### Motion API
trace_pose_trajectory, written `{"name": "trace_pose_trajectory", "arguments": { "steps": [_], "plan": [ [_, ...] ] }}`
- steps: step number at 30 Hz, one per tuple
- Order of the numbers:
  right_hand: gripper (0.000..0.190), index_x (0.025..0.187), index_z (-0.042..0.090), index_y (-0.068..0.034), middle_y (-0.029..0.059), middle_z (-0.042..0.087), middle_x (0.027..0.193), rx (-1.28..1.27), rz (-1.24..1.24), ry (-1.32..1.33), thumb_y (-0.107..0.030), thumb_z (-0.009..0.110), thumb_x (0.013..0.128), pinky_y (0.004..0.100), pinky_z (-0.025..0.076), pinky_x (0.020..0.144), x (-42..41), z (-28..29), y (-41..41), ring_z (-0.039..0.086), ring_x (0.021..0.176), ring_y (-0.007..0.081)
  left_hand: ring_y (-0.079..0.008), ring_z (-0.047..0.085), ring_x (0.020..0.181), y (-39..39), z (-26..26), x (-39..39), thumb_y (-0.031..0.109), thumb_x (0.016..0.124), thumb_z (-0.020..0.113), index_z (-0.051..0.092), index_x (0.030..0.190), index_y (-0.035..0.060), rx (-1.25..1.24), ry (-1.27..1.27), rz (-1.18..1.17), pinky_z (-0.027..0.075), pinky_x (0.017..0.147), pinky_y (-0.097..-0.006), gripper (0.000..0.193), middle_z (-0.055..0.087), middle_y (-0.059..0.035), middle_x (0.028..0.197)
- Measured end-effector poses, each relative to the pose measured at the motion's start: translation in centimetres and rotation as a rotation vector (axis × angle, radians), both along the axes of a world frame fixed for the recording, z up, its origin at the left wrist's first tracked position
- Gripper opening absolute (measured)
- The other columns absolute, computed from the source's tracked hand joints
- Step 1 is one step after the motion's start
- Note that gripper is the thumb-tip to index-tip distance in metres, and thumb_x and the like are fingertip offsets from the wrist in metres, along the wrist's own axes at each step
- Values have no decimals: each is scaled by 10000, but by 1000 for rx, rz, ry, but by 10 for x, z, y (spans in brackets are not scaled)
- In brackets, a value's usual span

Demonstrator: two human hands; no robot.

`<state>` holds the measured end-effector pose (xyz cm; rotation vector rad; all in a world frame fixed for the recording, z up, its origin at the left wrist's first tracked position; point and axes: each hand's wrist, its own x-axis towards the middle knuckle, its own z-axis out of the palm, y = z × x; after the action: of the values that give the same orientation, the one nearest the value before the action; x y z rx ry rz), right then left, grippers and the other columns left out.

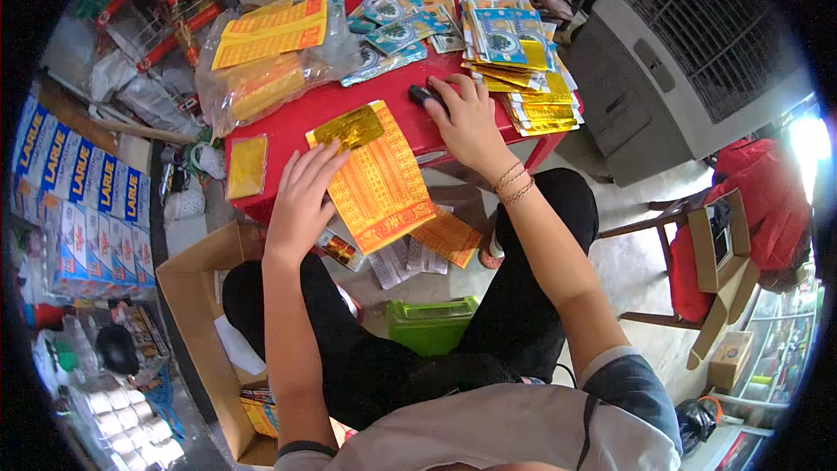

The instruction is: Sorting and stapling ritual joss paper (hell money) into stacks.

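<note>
On the red plastic table [451,72], a sheet of yellow joss paper with red print [379,183] hangs over the near edge. A gold foil piece [350,129] lies across the sheet's far end. My left hand [304,196] lies over the foil's near left corner, fingers spread and fingertips on the paper. To the right, my right hand [469,119] has its thumb and fingers around a small black tool [428,97], partly hidden and possibly a stapler. Just right of that hand is a stack of blue printed papers and gold foil sheets [523,65].
A plastic bag of yellow papers [274,72] and loose blue printed papers [399,29] lie at the back. A small yellow packet [247,167] sits at the left corner. Below are a green plastic box [431,327] and an open cardboard box [196,314]; an air cooler [686,59] stands right.
</note>
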<state>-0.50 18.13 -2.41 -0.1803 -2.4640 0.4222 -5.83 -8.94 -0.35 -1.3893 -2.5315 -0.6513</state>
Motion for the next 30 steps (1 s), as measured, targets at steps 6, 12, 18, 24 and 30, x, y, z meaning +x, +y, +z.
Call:
{"name": "trace_pose_trajectory", "arguments": {
  "steps": [6,12,18,24,30],
  "plan": [
    [515,1250,522,-97,171,437,1297,5,249,-4,-21,563,742,491,326,1022,14,17,23,384,1201,387,-298,538,1095,0,-7,-4,-13,720,585,629,1095,66,206,-49,-11,384,1000,-409,385,604,-104,1177],
    [794,1378,386,-125,155,405,1350,-131,558,-19,-60,705,653,455,262,1102,30,41,-5,333,1291,355,-245,598,1007,-11,-29,-7,107,859,599,582,1112,-17,1086,-1350,-20,460,907,-356,283,626,-133,1109],
    [331,1070,510,-21,38,563,1012,-795,605,58,-124,705,823,280,451,852,29,45,-22,549,960,121,-182,600,994,12,-31,7,373,983,434,491,1247,18,1036,-1127,151,490,842,-331,446,597,-83,1125],
    [250,1071,513,-37,-19,575,930,-1173,540,-100,-143,642,886,208,448,747,17,29,-9,530,892,38,-210,470,1222,55,0,28,348,960,493,243,1408,58,1351,-1486,-506,406,1007,-369,590,443,-82,1342],
    [471,1027,588,-20,164,613,998,25,183,248,-395,702,766,432,432,865,9,53,44,558,973,365,-222,477,1203,59,-17,17,30,883,575,263,1393,46,1104,-1297,-2,411,999,-375,598,443,-111,1331]
  ]
}}
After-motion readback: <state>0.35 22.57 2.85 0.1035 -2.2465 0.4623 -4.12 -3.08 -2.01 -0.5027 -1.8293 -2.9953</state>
